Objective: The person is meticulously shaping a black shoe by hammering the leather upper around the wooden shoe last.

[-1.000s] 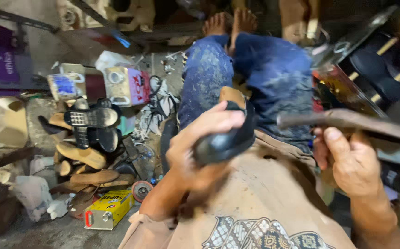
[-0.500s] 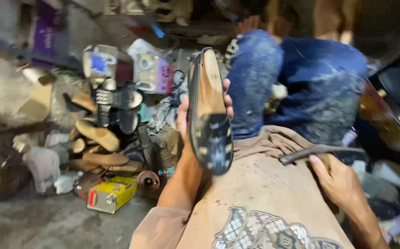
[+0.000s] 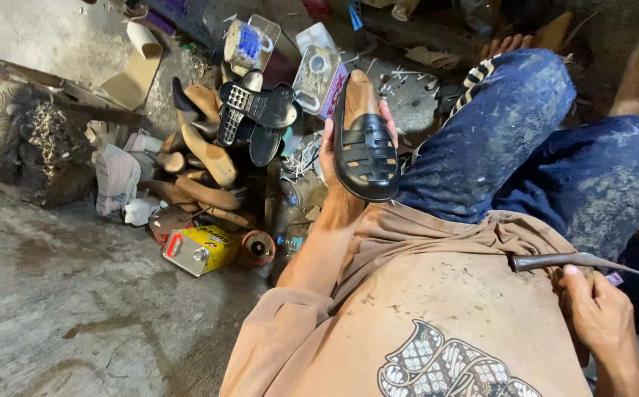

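A stained concrete floor spreads under the seated person, cluttered farther out. Nearest, the right hand is closed around the handle of a slim metal tool that lies across the lap, its point aimed right. Farther out, the left hand grips a black woven shoe on a wooden last, held upright beside the blue-jeaned knee. To the left sit a yellow tin, then piled wooden lasts and black soles.
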